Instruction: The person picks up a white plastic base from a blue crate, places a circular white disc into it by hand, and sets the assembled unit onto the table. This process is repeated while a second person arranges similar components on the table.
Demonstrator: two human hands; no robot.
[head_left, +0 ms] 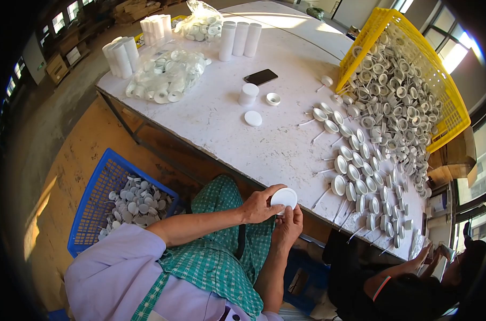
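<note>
Both of my hands hold one round white disc just off the table's front edge. My left hand grips its left side. My right hand pinches it from below on the right. Beyond them on the white table lie a flat white disc, a short white stack, a small white cup-like part and a dark phone. To the right, many round white cups with thin stems lie in rows.
A tipped yellow crate spills white parts at the right. A blue basket of white pieces stands lower left. Bagged parts and tall white stacks stand at the back. A person in dark clothes sits lower right.
</note>
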